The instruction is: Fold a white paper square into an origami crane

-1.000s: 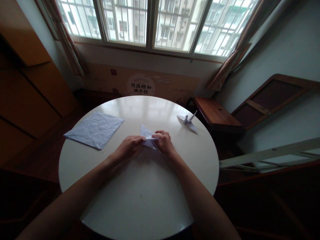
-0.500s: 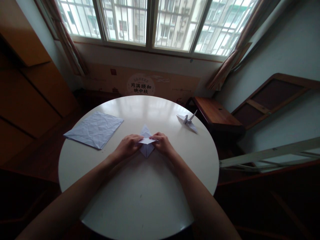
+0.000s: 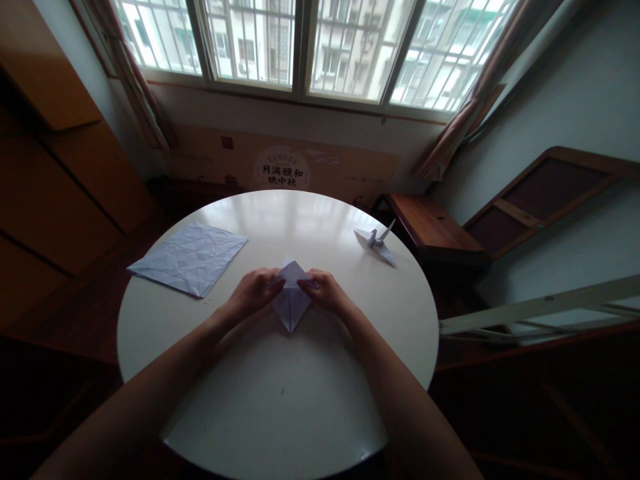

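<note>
Between my hands is a white folded paper (image 3: 291,303), shaped like a diamond with a crease down its lower half and its lowest point towards me. My left hand (image 3: 256,291) pinches its left corner, thumb on top. On the opposite side my right hand (image 3: 324,289) grips the right corner in the same way. The fingers under the paper are hidden. A finished paper crane (image 3: 376,244) stands apart at the right back of the table, wings spread.
The round white table (image 3: 280,400) carries a stack of creased paper sheets (image 3: 193,257) at its left. Beyond the right rim is a wooden stool or bench (image 3: 435,227). A printed cardboard panel (image 3: 330,163) leans under the barred window.
The upper flap, which was folded level across the middle, now stands up and shows a pointed top. The paper has come slightly towards me, with both hands still on its sides.
</note>
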Demonstrator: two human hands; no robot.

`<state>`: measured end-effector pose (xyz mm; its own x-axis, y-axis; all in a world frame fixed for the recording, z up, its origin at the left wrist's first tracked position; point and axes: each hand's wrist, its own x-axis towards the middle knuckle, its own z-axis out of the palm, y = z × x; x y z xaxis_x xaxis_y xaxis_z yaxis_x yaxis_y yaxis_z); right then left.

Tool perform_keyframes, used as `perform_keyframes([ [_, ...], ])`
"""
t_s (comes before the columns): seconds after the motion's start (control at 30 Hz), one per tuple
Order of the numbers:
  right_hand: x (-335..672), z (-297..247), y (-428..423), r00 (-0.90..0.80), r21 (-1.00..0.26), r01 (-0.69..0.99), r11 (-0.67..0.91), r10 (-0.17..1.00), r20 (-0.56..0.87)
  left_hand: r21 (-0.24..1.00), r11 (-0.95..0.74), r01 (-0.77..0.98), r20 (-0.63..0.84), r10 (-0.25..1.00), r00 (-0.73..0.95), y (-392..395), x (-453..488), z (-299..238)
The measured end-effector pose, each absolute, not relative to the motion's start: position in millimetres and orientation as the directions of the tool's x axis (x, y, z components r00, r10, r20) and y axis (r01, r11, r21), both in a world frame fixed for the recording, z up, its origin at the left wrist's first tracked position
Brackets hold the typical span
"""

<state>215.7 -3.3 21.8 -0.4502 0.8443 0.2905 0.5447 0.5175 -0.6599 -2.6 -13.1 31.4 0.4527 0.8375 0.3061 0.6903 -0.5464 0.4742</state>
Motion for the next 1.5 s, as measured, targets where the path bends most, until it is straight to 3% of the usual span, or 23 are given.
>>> perform_keyframes([
  [0.2,216,22,-4,-0.475,-0.683,0.505,0.528,0.831,0.290,0.512,-0.573,0.640,0.312,0.818,0.483,-14,-2,30],
  [0.47,214,22,-4,-0.398,-0.718,0.535,0.444,0.883,0.250,0.522,-0.597,0.609,0.569,0.776,0.274,-13,2,33],
  [0.67,212,25,-6,-0.304,-0.759,0.572,0.311,0.940,0.156,0.480,-0.595,0.645,0.635,0.743,0.213,-16,1,37],
  [1.0,210,28,-6,-0.167,-0.744,0.625,0.236,0.972,0.167,0.327,-0.778,0.537,0.503,0.624,0.598,-26,4,52],
  [1.2,209,31,-8,-0.251,-0.777,0.561,0.286,0.953,0.170,0.348,-0.708,0.614,0.417,0.704,0.575,-23,4,50],
  [1.33,204,33,-14,-0.390,-0.764,0.496,0.412,0.892,0.227,0.401,-0.611,0.682,0.349,0.791,0.503,-20,1,48],
  [1.5,197,30,-17,-0.519,-0.683,0.443,0.581,0.787,0.333,0.351,-0.535,0.768,0.308,0.841,0.445,-19,-3,48],
])
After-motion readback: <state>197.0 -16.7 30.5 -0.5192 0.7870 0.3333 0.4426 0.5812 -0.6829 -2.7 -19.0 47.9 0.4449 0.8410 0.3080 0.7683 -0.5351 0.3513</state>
